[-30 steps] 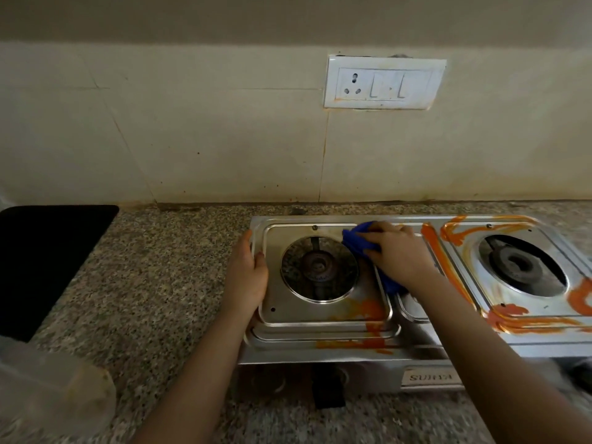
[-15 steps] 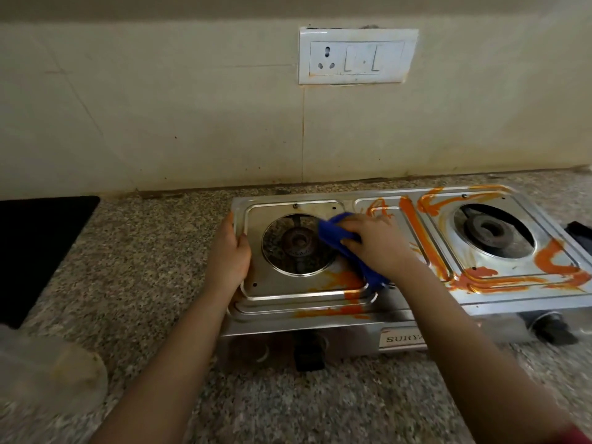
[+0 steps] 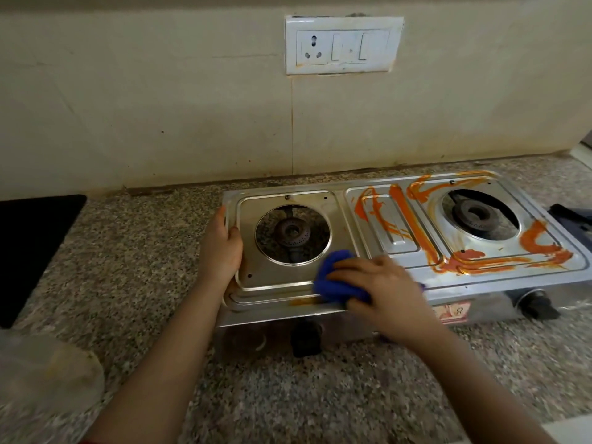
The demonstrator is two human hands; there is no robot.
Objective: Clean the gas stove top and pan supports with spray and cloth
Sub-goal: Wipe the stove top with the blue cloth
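Wipe step on stove (image 3: 339, 219): left hand (image 3: 221, 251) grips its left rim as a brace. Right hand (image 3: 381, 286) clutches blue cloth (image 3: 336, 283), pressed on the front lip just right of the left burner (image 3: 292, 233), where a faint orange streak shows. Next, I'd judge: carry cloth rightward into the thick orange smears (image 3: 403, 216) on the stove's middle panel and around its right burner (image 3: 474, 216), using firm overlapping passes so paste lifts instead of spreading. Black slab (image 3: 35, 251) lies left of stove on speckled granite counter (image 3: 128, 251), tiled wall with socket plate (image 3: 342, 44) behind; no spray or pan supports in view.
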